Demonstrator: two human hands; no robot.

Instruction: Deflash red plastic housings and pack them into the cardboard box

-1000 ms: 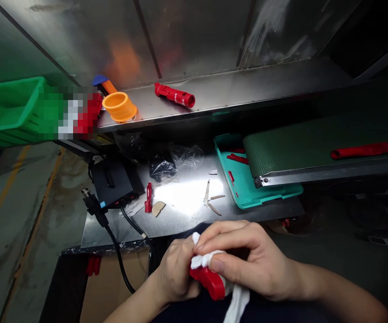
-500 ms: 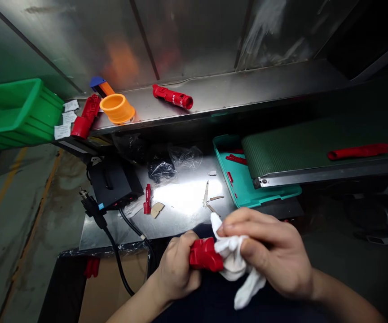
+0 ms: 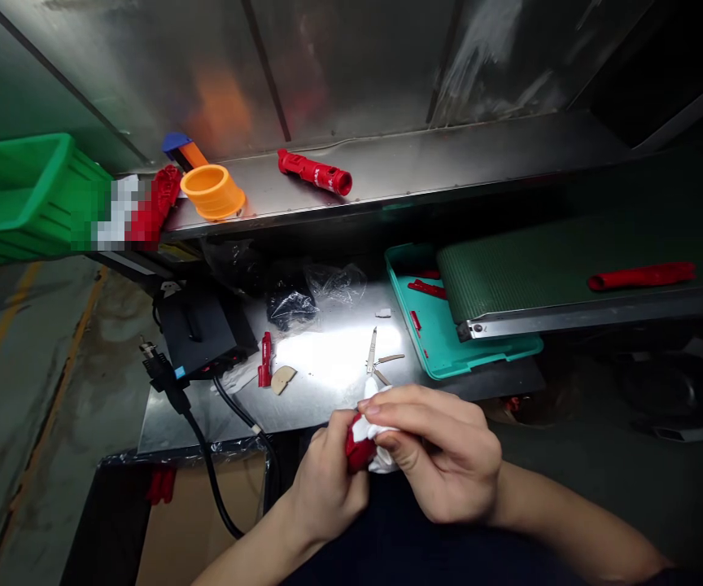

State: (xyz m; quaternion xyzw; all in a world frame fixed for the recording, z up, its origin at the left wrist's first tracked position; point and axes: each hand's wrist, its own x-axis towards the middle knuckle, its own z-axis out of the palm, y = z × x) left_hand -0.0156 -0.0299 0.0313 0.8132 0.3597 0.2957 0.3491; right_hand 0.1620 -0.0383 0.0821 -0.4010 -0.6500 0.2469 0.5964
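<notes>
Taking the clock from the joined hands, here's the room: the steel bench (image 3: 320, 407) spreads out from 10 to 1 o'clock, its near edge running just beyond the knuckles. A bright stretch of steel opens toward 11, between the beige piece (image 3: 283, 379) and the slim pointed tool (image 3: 372, 352) that lies close by at 12. Tighter over at 1 o'clock, where the teal tray (image 3: 484, 356) tucks its far side beneath the green conveyor belt (image 3: 510, 268); a red tube (image 3: 643, 277) rides that belt at 2. Higher up, the shelf (image 3: 425, 167) draws its long lip across 12, and the black box (image 3: 202, 334) closes off the bench at 10.

Now the fingers! The left hand (image 3: 327, 472) is curled tight, a fist around the red part (image 3: 359, 457), thumb uppermost, the grip hiding most of it. That part sits at the very centre of our clock, on the near side of the bench edge, held up in front of the dark clothing. And the right hand (image 3: 446, 456) comes in from 3 o'clock, thumb and fingertips pinched together on the white cloth (image 3: 382, 464), pressing it against the red part's exposed end. The two hands are nearly touching.
</notes>
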